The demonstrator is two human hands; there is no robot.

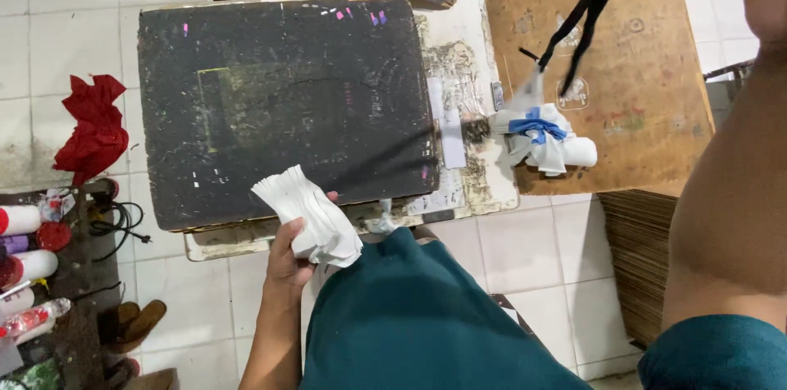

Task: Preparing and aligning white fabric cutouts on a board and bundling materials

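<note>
Left hand [288,263]: fingers clamped on a white pleated paper-like wad [310,214], held over the near edge of the black worn square board [287,103].
Wad: looks light, soft, crushable; best pinched at its gathered lower end.
Right hand: out of view; only the raised forearm [730,193] shows, finger state cannot be told.
Farther: white-and-blue cloth bundle [543,138] on the brown wooden board [631,103].
</note>
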